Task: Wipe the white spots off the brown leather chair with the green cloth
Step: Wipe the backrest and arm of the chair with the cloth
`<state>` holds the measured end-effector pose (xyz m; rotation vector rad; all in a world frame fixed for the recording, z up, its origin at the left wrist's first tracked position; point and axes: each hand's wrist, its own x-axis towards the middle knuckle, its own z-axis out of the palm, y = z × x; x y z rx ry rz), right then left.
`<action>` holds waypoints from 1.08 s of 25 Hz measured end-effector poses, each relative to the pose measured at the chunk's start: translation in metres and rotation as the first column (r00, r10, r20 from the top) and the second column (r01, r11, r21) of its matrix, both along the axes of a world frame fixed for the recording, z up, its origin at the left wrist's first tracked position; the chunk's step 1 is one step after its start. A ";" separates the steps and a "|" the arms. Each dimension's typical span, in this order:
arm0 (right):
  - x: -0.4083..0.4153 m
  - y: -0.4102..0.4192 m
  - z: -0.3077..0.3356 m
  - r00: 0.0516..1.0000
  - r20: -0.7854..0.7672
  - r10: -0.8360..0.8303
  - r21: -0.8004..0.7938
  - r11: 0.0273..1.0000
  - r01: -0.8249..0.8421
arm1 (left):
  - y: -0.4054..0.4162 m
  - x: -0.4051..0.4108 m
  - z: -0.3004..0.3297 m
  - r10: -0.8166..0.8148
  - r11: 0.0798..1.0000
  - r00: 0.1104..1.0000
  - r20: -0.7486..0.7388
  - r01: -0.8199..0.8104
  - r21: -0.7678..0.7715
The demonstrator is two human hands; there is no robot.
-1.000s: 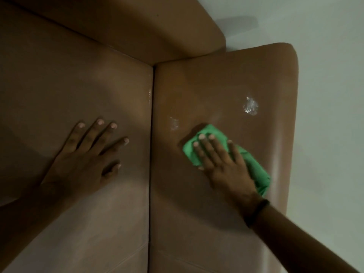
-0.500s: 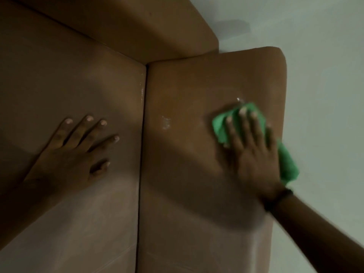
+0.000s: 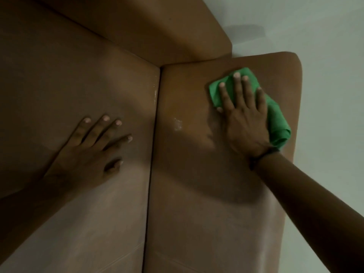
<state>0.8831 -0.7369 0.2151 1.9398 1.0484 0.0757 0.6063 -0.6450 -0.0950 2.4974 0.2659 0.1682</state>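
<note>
Green cloth (image 3: 275, 117): bunched up on the chair's right-hand panel, up near the top corner. Most of it's squashed under the palm, with green poking out past the fingertips and down toward the wrist.
Right hand (image 3: 245, 123): flat and spread wide on top of the cloth, pressing it into the leather. Not gripping anything, just palm-down with the fingers straight. There's a dark band on the wrist (image 3: 262, 156).
White spot (image 3: 177, 124): a pale smudgy patch on the same panel, left of the right hand, not touching the cloth.
Seam (image 3: 152, 154): dark line running between the two panels, with a few whitish flecks (image 3: 155, 92) near its upper end.
Left hand (image 3: 86, 156): open, fingers fanned, resting flat on the left panel, holding nothing, well apart from the cloth.
Brown leather chair (image 3: 197, 213): fills most of the view, pretty dim lighting.
Floor (image 3: 325, 75): pale, along the right side.
</note>
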 end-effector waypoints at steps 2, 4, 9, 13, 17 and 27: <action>-0.021 -0.006 -0.026 0.985 -0.173 -0.014 -0.122 0.993 -0.007 | 0.001 -0.002 0.001 0.062 0.997 0.992 0.111 -0.066 0.040; -0.043 -0.026 -0.036 0.970 -0.240 0.041 -0.142 0.987 -0.077 | 0.002 -0.002 0.006 0.073 0.996 0.988 0.135 -0.079 0.042; -0.018 0.018 -0.063 0.995 -0.024 -0.097 0.004 0.995 0.097 | -0.002 -0.001 0.002 0.112 0.991 0.984 0.141 -0.121 0.056; -0.069 -0.003 -0.120 0.943 -0.332 -0.007 -0.329 0.938 -0.108 | -0.003 -0.001 -0.006 0.123 0.987 0.979 0.162 -0.139 0.086; -0.061 -0.019 -0.093 0.968 -0.250 0.029 -0.235 0.968 -0.089 | -0.002 -0.003 0.000 0.130 0.980 0.979 0.159 -0.151 0.126; -0.105 -0.107 -0.030 0.950 -0.232 0.208 -0.255 0.930 -0.266 | -0.003 -0.004 0.004 0.125 0.982 0.982 0.139 -0.142 0.121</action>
